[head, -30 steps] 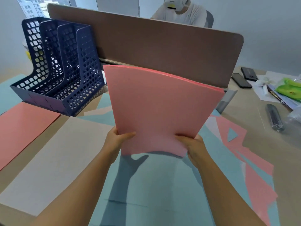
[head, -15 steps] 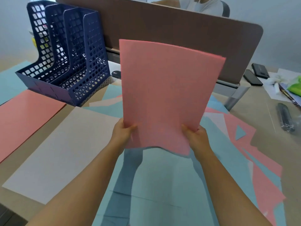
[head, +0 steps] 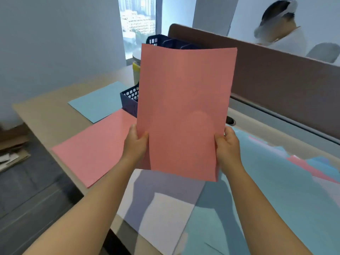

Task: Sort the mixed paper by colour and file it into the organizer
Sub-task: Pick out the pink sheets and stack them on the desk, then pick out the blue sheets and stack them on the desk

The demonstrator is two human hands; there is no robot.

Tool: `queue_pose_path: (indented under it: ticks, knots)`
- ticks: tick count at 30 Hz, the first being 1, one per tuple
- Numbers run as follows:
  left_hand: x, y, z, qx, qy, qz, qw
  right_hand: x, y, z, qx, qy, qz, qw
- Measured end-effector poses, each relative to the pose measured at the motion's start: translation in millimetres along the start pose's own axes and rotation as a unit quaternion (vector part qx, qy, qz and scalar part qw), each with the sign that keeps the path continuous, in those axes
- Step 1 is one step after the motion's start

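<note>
Since a moment ago the view has swung left and the pink paper stack has been raised upright, now covering most of the dark blue organizer behind it. The left hand pinches the stack's lower left edge, thumb in front; the right hand pinches its lower right edge the same way. On the surface lie a pink sheet and a blue sheet at left, a white sheet below, and blue sheets at right
</note>
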State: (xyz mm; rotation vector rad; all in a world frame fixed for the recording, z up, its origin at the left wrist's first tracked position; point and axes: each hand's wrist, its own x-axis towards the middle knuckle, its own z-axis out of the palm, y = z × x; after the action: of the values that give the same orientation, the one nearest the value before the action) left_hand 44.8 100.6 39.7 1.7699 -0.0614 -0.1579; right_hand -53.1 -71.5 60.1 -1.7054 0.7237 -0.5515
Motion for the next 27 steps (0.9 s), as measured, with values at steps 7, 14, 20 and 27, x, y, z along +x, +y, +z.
queue_pose_path:
  ticks: [7,14,20,27]
  knots:
    - [91.5,-33.2,-133.2,0.073,-0.080,-0.029,0.994,4.0,-22.6,141.3,0.012,-0.011,0.058,0.998]
    - [156.1,-89.9,-200.4,0.287,-0.120,-0.080,0.947,0.2,17.4,225.7,-0.054,-0.040,0.197,0.978]
    - [180.1,-124.1,-209.2,0.361,-0.111,-0.061,0.924,-5.7,43.8,259.6,-0.077,-0.053,0.255,0.962]
    - [198.5,-131.5,-202.5,0.390,-0.091,-0.028,0.916,1.6,53.6,276.4,-0.117,-0.006,0.243,0.963]
